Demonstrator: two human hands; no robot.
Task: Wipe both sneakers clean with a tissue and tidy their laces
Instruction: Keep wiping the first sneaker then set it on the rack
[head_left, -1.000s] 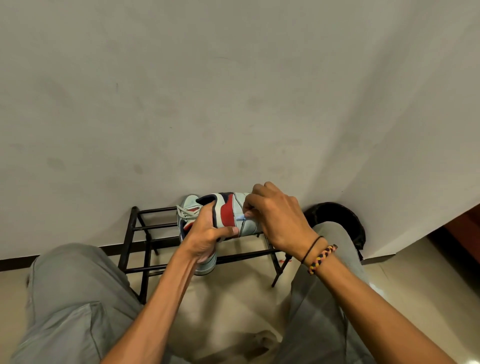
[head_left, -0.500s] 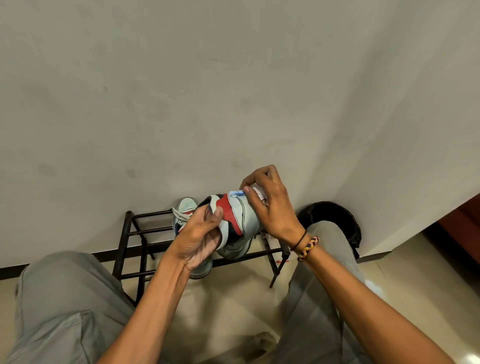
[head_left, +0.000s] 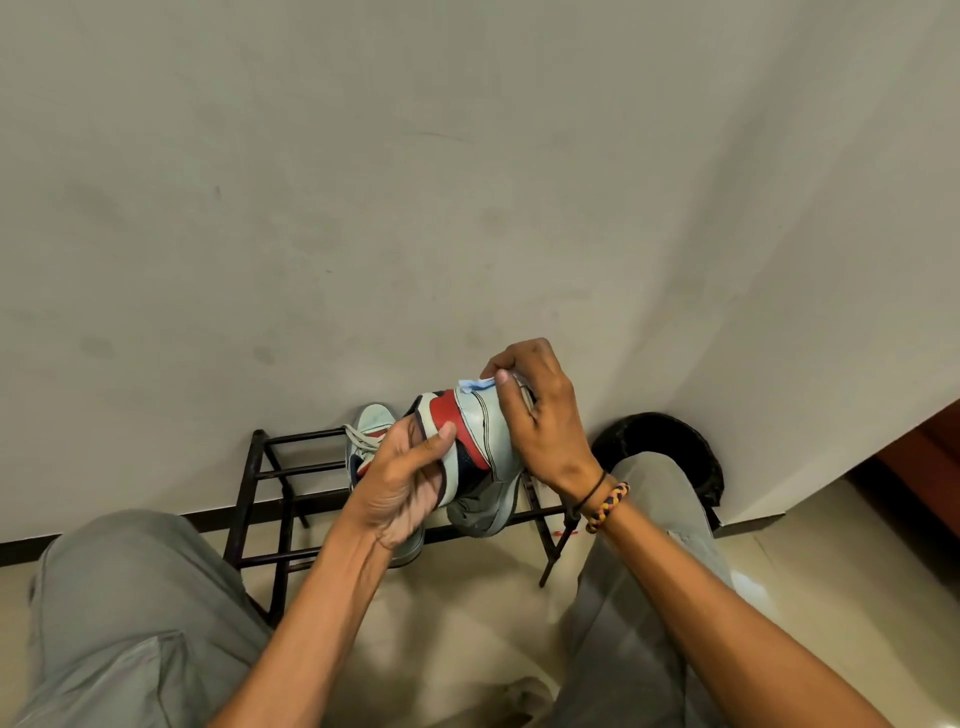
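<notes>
A black rack (head_left: 270, 473) stands against the wall, a second sneaker (head_left: 371, 423) resting on its bars. Above it the left hand (head_left: 405, 483) grips the raised sneaker (head_left: 483, 431) while the right hand (head_left: 540, 421) pinches a tissue (head_left: 475, 383) against its far edge. Far right, a black bin (head_left: 670, 441) fills the corner, its contents hidden.

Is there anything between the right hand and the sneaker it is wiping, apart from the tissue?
Nothing visible. The right hand presses the pale blue tissue directly on the white, red and navy sneaker, which the left hand holds above the black metal shoe rack.
</notes>
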